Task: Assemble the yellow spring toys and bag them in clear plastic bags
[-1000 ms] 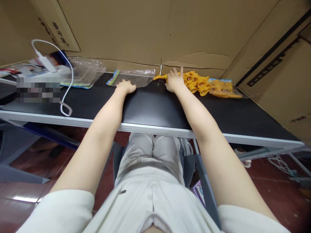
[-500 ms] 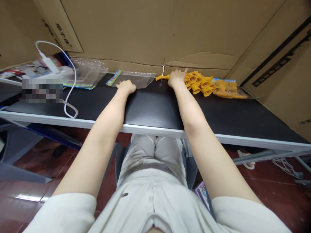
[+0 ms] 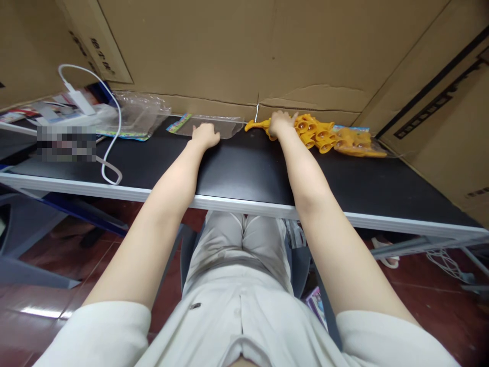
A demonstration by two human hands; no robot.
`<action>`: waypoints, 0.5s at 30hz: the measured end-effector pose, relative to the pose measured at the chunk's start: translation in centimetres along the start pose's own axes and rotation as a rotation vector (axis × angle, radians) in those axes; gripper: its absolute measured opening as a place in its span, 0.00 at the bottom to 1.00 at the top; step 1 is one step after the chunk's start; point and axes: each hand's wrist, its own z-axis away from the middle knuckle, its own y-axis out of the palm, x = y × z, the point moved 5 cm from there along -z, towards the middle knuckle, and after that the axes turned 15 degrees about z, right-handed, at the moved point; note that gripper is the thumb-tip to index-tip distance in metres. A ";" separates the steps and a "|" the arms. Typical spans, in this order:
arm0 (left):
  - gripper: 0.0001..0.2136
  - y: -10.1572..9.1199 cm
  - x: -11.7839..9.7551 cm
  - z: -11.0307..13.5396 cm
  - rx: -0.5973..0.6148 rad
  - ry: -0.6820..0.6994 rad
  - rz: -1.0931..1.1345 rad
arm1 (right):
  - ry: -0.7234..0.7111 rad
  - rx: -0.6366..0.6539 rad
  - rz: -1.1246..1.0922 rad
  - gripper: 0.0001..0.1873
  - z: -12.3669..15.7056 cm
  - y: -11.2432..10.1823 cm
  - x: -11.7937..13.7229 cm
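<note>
My left hand [image 3: 206, 135] rests over the right part of a flat clear plastic bag [image 3: 186, 131] with a colourful printed header strip. Its fingers are loosely bent and apart, and their tips are partly hidden. Farther right, my right hand [image 3: 281, 124] lies on the left end of a pile of yellow plastic toys [image 3: 317, 133] with round cup-like mouths. Those fingers are spread, with the outermost one raised; what lies under the palm is hidden. One toy's thin curved yellow end [image 3: 252, 125] sticks out left of this hand.
A clear bag holding yellow toys [image 3: 359, 142] lies right of the pile. More clear bags [image 3: 139, 114] lie at the left, beside a white cable [image 3: 120, 122] and power strip. Cardboard [image 3: 214, 51] walls the back. The black tabletop [image 3: 244, 173] has a metal front edge.
My left hand has shifted slightly right over the bag. My right hand has slid a little right on the yellow toys, uncovering more of the toy with the curved end.
</note>
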 end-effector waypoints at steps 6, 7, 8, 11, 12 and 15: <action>0.28 0.6 -1.9 0.2 0.025 0.241 0.082 | 0.235 0.135 0.116 0.26 1.4 -1.9 1.2; 0.28 0.7 -2.2 0.2 0.028 0.259 0.082 | 0.221 0.092 0.111 0.25 1.4 -1.9 1.3; 0.27 0.8 -2.4 0.3 0.031 0.270 0.080 | 0.214 0.053 0.102 0.25 1.3 -2.0 1.1; 0.27 0.8 -2.7 0.6 0.049 0.261 0.058 | 0.237 0.005 0.062 0.24 1.4 -2.8 0.5; 0.27 0.8 -2.7 0.7 0.058 0.249 0.047 | 0.263 0.011 0.048 0.24 1.6 -3.5 0.4; 0.27 0.7 -2.7 0.9 0.068 0.221 0.016 | 0.316 0.008 -0.002 0.25 2.4 -6.0 0.6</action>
